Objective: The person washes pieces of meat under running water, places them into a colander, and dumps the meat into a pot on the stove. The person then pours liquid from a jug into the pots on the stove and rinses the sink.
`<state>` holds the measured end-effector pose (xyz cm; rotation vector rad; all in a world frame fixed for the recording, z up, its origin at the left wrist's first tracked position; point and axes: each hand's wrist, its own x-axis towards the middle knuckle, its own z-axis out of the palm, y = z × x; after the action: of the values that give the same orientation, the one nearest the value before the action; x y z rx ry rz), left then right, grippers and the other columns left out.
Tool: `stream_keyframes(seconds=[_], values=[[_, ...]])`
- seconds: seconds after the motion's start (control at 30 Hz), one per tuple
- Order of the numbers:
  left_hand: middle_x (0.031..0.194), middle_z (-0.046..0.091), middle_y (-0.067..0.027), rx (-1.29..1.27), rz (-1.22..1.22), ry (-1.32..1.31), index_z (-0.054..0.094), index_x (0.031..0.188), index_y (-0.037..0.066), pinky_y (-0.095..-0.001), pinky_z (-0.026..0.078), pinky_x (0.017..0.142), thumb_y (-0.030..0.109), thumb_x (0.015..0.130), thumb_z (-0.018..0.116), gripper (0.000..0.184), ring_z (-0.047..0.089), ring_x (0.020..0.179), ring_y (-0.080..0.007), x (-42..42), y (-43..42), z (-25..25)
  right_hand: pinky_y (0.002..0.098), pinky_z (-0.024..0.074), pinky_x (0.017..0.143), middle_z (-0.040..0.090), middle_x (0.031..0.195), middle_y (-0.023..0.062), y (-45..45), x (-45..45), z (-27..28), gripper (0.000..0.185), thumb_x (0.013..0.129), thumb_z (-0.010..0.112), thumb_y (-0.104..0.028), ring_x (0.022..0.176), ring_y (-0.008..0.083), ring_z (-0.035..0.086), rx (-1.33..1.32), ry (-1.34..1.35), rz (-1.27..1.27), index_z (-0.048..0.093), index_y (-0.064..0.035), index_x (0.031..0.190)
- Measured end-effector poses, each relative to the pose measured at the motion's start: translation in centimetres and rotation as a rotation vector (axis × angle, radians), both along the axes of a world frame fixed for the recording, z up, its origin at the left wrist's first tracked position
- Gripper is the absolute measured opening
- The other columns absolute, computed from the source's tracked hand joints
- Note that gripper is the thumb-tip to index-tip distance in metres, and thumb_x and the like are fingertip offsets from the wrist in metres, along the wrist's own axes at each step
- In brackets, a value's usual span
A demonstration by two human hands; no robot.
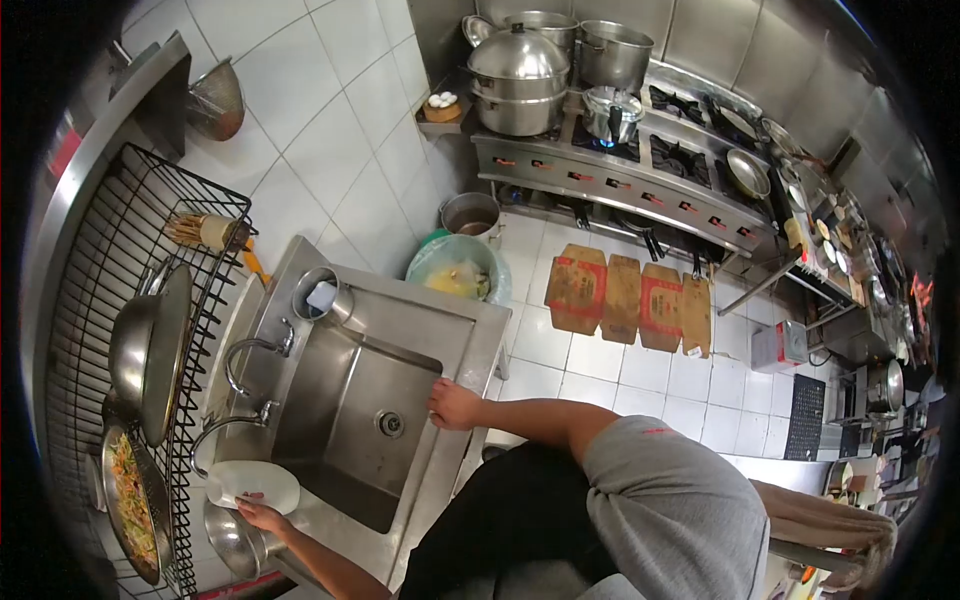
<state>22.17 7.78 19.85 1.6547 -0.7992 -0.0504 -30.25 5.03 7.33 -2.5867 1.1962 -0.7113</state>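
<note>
My left hand [263, 513] grips the edge of a pale oval bowl or dish [254, 486], which is tilted beside the sink's left rim, under a curved faucet [232, 424]. Over the near-right rim of the steel sink [350, 420] is my right hand [454, 405], its fingers curled in; whether anything is inside them is hidden. A second faucet [243, 352] stands farther along the same edge. Steel bowls [232, 540] sit just below the pale dish. A metal container [323, 295] with something light inside stands at the sink's far corner.
A black wire rack [190, 190] holds pans and a colander of shredded vegetables [133, 500]. Beyond the sink are a lined bin [455, 270] and a bucket [470, 215]. Flattened cardboard [622, 300] lies on the floor before the stove [610, 180], where one flame burns under a pot [610, 112].
</note>
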Motion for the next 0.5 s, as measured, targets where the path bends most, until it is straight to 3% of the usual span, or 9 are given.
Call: stream_keyframes(seconds=[0.27,0.5], values=[[0.079,0.056,-0.0078,0.019,-0.018,0.020,0.056,0.098,-0.003,-0.0370,0.046,0.078,0.047,0.103,0.040,0.053,0.052,0.077,-0.0207,1.3,-0.2,-0.9,0.0428,0.0386,0.095,0.059,0.084,0.0107,-0.1,-0.3,0.0,0.022,0.073,0.063,-0.026,0.094,0.0302,0.055,-0.009,-0.110,0.019,0.062,-0.0060,0.080],[0.081,0.056,-0.0072,-0.122,0.013,0.157,0.058,0.101,-0.002,-0.0354,0.046,0.077,0.049,0.101,0.043,0.053,0.053,0.077,-0.0193,-0.7,-0.6,-0.3,0.0434,0.0390,0.095,0.062,0.091,0.0119,-0.5,-0.5,-0.5,0.025,0.076,0.064,-0.028,0.097,0.0308,0.056,0.040,-0.110,0.064,0.065,-0.0048,0.086]])
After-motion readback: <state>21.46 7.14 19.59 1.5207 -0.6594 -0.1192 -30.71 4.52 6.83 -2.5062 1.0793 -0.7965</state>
